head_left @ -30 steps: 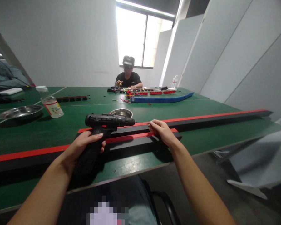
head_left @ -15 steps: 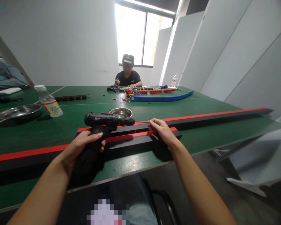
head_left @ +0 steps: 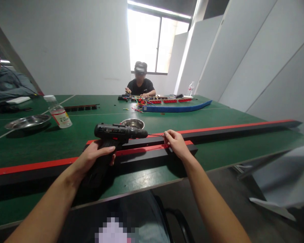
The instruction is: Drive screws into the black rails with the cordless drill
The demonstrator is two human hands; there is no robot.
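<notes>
My left hand point(head_left: 94, 156) is wrapped around the grip of a black cordless drill point(head_left: 116, 131), which points to the right. A long thin bit point(head_left: 155, 135) runs from its chuck to the fingertips of my right hand point(head_left: 175, 141). Those fingers are pinched at the bit's far end; whatever small thing may be between them is hidden. Beneath both hands lie a short red-topped black bar point(head_left: 142, 153) and a longer red-topped black bar point(head_left: 230, 131) behind it. A small metal bowl point(head_left: 133, 123) sits just behind the drill.
On the green table point(head_left: 111, 113) stand a shallow metal dish point(head_left: 27, 122) and a plastic bottle point(head_left: 60, 114) at the left. Farther back are a blue curved strip point(head_left: 177, 107) and tangled wires point(head_left: 139, 105). A co-worker point(head_left: 141, 84) sits opposite; another person point(head_left: 5, 79) is at far left.
The whole view has shifted slightly, so things appear a little right and lower. A person has come into view at the far left. Both hands keep nearly the same hold on drill and bit end.
</notes>
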